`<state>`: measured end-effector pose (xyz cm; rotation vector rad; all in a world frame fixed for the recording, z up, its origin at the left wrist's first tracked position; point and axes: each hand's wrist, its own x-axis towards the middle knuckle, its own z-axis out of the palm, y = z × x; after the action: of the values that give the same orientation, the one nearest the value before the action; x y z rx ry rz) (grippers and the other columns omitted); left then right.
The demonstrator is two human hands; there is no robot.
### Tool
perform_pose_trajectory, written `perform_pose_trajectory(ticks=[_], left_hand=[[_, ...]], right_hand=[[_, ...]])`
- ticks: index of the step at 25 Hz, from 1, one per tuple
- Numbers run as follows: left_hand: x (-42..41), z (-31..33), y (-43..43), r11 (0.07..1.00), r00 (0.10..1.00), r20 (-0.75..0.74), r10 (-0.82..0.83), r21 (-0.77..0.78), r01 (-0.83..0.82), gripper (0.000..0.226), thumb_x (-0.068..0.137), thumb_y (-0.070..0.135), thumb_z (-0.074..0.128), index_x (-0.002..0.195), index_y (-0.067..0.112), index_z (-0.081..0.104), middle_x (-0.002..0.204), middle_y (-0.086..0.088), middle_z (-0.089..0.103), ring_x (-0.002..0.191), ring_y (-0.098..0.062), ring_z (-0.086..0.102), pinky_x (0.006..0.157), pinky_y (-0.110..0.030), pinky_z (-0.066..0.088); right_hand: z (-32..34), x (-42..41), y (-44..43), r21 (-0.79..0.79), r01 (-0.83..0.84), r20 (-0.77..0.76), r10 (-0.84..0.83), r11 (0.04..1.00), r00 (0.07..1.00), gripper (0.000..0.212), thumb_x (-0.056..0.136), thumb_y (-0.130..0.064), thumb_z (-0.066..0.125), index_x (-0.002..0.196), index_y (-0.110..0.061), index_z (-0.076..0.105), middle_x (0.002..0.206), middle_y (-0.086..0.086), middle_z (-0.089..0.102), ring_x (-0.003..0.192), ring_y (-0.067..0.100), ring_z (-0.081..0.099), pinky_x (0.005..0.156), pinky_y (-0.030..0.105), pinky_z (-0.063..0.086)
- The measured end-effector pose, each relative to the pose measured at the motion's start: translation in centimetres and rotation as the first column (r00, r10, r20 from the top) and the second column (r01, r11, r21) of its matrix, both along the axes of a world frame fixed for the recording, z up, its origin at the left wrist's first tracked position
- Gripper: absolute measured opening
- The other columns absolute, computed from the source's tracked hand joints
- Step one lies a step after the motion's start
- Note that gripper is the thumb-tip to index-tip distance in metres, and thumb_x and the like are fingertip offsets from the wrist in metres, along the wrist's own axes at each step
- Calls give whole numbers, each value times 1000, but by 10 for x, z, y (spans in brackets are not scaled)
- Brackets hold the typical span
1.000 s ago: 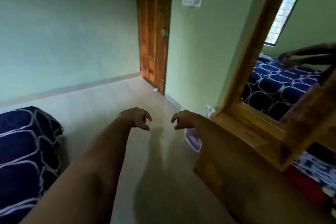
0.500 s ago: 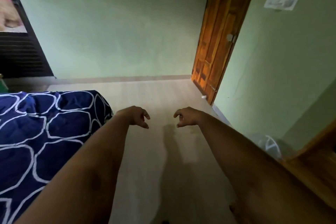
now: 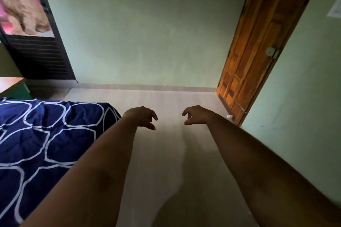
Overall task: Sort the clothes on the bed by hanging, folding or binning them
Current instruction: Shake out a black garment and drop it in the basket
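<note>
I am noting the left hand (image 3: 142,117) and right hand (image 3: 195,115) hovering over the floor (image 3: 166,153), holding nothing, fingers (image 3: 153,116) loosely curled. The bed (image 3: 46,134) is lying at left; the clothes are possibly out of frame. I am judging this a gap between garments: the next move is calling for turning bedward to grasp one.

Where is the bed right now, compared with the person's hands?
In the head view the bed, covered in navy with white loops, fills the lower left, its corner just left of the left hand; the wooden door is far right.
</note>
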<state>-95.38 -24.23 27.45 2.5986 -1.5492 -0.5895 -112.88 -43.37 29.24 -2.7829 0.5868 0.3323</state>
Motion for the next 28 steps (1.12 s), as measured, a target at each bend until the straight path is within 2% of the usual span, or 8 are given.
perform_pose_trajectory(ticks=[8, 14, 19, 21, 28], left_hand=[[128, -27, -85, 997, 996, -61, 70, -5, -71, 53, 76, 52, 73, 124, 36, 56, 113, 14, 62, 106, -10, 56, 94, -32, 46], [278, -26, -161, 990, 991, -75, 113, 97, -106, 55, 75, 52, 74, 124, 34, 58, 114, 12, 64, 110, -12, 57, 100, -36, 45], [400, -6, -216, 987, 988, -48, 148, 75, -144, 54, 78, 49, 73, 126, 31, 57, 120, 8, 63, 115, -14, 56, 103, -35, 43], [430, -6, -234, 985, 985, -64, 160, 69, -155, 54, 78, 47, 73, 126, 28, 58, 119, 6, 64, 111, -16, 59, 101, -33, 44], [553, -8, -316, 973, 972, -62, 225, 62, -221, 51, 80, 42, 74, 126, 26, 59, 123, 4, 63, 117, -16, 55, 105, -35, 41]], right_hand=[[-23, 140, -87, 1, -73, -76, 73, 997, 994, 52, 85, -31, 68, 133, -20, 50, 118, 5, 62, 114, 21, 52, 91, 31, 42], [-16, 295, -168, -34, -118, -268, 105, 992, 958, 49, 84, -34, 70, 129, -19, 54, 125, 8, 58, 108, 26, 60, 90, 33, 47], [-5, 416, -229, -53, -106, -163, 96, 993, 982, 47, 85, -34, 68, 128, -22, 55, 125, 3, 57, 113, 21, 53, 84, 27, 41], [-7, 453, -249, -63, -130, -179, 117, 990, 977, 48, 85, -36, 68, 129, -23, 54, 126, 3, 56, 111, 21, 55, 87, 29, 43], [-18, 598, -345, -110, -235, -176, 214, 966, 961, 42, 85, -35, 67, 124, -23, 58, 122, 2, 57, 107, 22, 57, 92, 34, 48]])
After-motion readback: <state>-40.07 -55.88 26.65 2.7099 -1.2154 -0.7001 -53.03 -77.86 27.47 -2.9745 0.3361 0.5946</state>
